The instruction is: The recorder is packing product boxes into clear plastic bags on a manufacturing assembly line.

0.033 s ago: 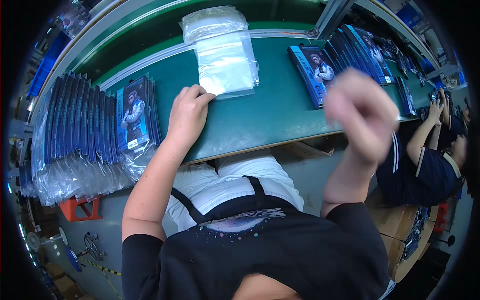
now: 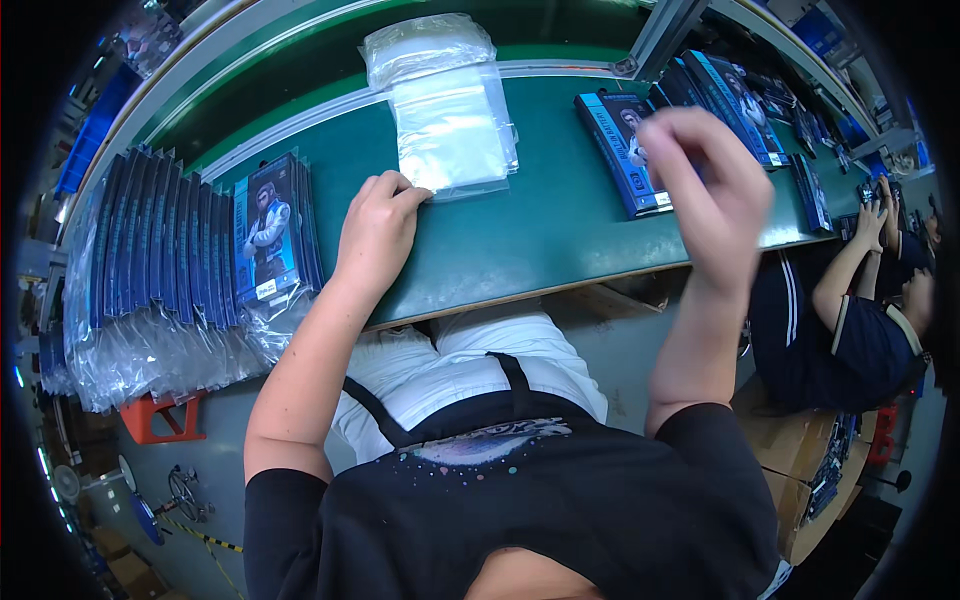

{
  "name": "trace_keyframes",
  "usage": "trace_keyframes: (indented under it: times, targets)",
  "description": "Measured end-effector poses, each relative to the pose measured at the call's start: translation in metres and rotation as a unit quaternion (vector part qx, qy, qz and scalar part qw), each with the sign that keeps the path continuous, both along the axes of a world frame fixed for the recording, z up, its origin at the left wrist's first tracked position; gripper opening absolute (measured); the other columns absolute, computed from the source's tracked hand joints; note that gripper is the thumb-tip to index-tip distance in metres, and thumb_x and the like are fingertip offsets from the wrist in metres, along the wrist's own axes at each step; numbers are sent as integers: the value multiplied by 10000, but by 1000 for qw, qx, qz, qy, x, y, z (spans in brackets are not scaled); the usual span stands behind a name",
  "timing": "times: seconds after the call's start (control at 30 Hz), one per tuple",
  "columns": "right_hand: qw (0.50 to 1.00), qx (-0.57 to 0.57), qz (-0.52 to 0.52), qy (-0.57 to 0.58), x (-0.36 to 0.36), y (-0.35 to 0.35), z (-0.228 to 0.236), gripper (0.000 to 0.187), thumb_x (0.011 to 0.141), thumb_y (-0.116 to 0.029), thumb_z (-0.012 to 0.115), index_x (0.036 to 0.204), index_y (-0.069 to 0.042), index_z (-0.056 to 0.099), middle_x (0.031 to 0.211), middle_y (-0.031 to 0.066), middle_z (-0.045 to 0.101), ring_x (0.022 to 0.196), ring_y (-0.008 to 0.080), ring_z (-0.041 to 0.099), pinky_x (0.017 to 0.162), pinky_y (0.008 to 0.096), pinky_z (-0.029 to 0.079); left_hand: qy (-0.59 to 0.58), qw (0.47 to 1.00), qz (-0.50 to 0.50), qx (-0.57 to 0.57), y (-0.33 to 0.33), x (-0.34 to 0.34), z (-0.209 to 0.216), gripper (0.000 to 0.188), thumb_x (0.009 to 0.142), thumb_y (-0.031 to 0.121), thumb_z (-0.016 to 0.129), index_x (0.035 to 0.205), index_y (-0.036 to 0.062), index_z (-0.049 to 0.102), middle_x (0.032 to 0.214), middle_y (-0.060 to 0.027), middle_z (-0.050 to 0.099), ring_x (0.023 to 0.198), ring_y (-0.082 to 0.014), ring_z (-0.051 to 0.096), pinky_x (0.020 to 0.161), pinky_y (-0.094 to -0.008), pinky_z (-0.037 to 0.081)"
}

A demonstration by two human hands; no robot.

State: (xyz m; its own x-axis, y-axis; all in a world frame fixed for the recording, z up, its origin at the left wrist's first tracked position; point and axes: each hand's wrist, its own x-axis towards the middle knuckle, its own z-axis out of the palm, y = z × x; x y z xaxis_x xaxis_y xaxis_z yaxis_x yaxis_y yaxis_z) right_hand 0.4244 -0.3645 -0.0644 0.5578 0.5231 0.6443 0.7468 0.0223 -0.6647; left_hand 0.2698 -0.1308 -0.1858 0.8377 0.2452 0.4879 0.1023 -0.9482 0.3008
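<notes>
left fingers (image 2: pixel 394 184) at glossy clear bags (image 2: pixel 450 132), slim boxes (image 2: pixel 617 158)

Clear bags (image 2: pixel 452 135), stacked, on green table (image 2: pixel 560 240)

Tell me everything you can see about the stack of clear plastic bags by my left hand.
The stack of clear plastic bags lies flat on the green tabletop, roughly rectangular, with its long sides running away from you. It looks thin, glossy and see-through, whitish where light glares off it. The edges are slightly uneven, with layers jutting out at the right. Its far end meets a crumpled clear plastic bundle. Your left hand has its fingertips at the near left corner, apparently touching it.
</notes>
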Motion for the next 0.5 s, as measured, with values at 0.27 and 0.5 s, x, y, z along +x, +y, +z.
trace_keyframes:
  times: [0.27, 0.5]
  targets:
    - [891, -362, -253, -106, 66, 14, -122, 859, 741, -574, 677, 1303, 42, 472, 1341, 320, 417, 1304, 417, 360, 1075, 513, 258, -26, 998, -21, -44, -1, 0, -2, 89, 807, -5, 626, 894, 4, 647, 821, -120, 563, 797, -296, 565, 716, -377, 465]
    - [931, -299, -211, -9, 31, 16, -87, 751, 722, -493, 698, 1270, -8, 526, 1178, 249, 547, 1116, 363, 537, 960, 452, 412, -15, 998, -31, -55, 1, 2, 11, 50, 820, 16, 623, 868, 0, 630, 819, -120, 563, 801, -296, 562, 719, -374, 459]
